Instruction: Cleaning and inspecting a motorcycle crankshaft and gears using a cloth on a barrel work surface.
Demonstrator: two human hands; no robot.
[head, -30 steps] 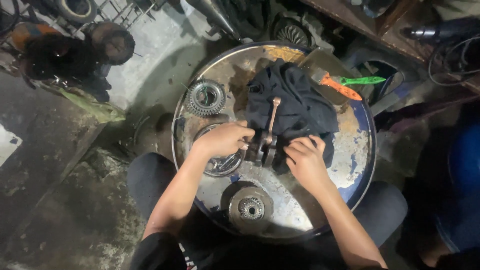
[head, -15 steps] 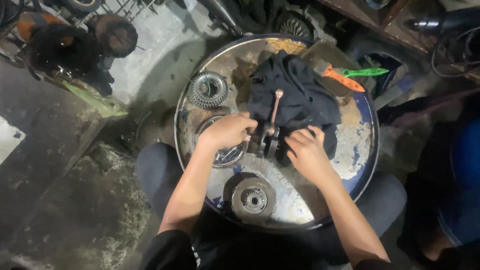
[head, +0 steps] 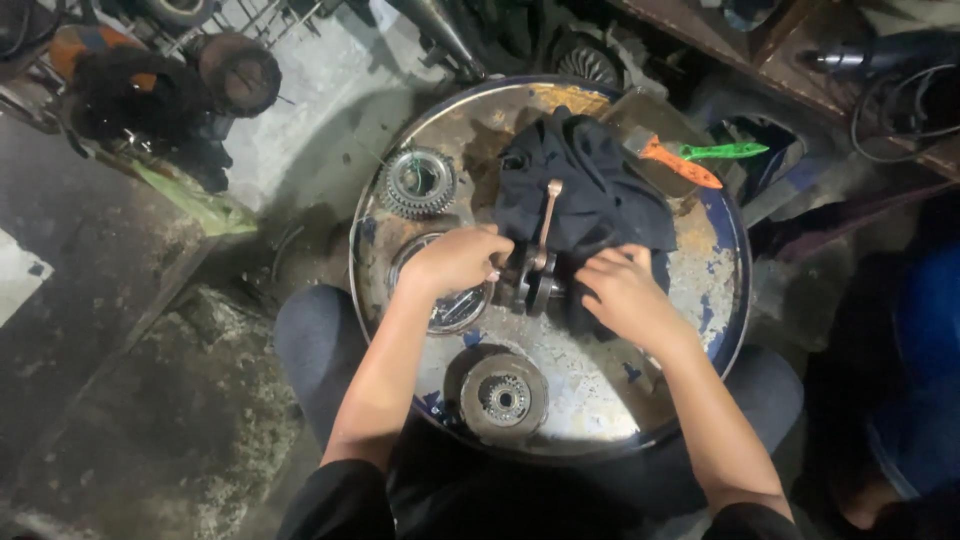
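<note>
Both bare forearms reach forward from the near edge, converging toward the middle. The left hand (head: 455,262) is curled, knuckles up, fingers bent in a grip. The right hand (head: 625,292) lies palm down, fingers spread and pressing.

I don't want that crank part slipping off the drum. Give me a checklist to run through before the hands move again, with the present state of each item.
1. Left hand on the crankshaft assembly: ok, it touches the assembly's left side.
2. Right hand steadying: ok, it rests on the black cloth just right of the assembly.
3. Connecting rod free: ok, it lies on the cloth, pointing away from the person.
4. Assembly well inside the drum top: ok, near the middle.
5. Gear and round disc part clear of the hands: ok, both lie apart.
6. Firmness of grip: cannot tell.
</note>
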